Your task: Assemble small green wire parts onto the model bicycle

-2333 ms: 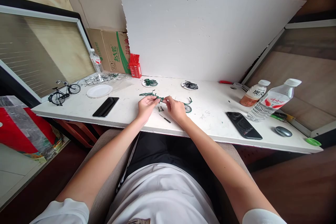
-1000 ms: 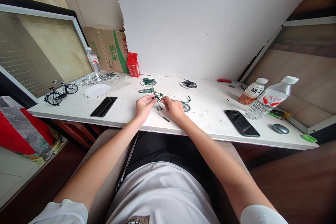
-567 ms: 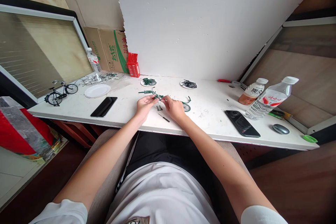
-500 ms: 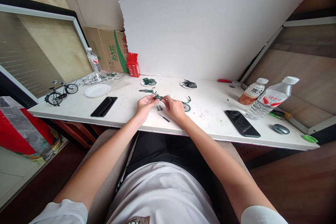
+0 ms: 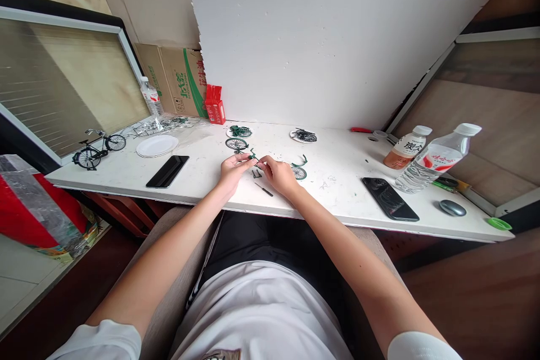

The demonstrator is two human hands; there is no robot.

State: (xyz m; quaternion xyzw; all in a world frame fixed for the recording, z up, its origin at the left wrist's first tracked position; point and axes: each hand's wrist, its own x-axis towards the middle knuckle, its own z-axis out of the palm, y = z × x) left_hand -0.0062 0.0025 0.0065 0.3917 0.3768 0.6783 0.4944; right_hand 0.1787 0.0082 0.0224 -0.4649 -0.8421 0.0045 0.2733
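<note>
Between my two hands is a partly built green model bicycle (image 5: 253, 156), its spoked wheel (image 5: 236, 144) jutting out to the far left. My left hand (image 5: 233, 171) is closed on the frame from the left. My right hand (image 5: 279, 175) pinches it from the right, and the fingers cover much of the middle. Small black parts (image 5: 257, 174) lie on the table below, beside a thin dark tool (image 5: 264, 189). Just right of my right hand rest another green wheel (image 5: 298, 172) and a curved green piece (image 5: 302, 160).
Behind my hands stand a plate of green parts (image 5: 243, 131) and a plate of black parts (image 5: 304, 135). A finished black model bicycle (image 5: 98, 149) is at left, near a white plate (image 5: 157, 146) and a tablet (image 5: 167, 171). Bottles (image 5: 439, 160) and a phone (image 5: 388, 198) sit right.
The green model bicycle has been turned in my hands: its wheel was nearly edge-on and now shows its round face. My hands have stayed almost in place.
</note>
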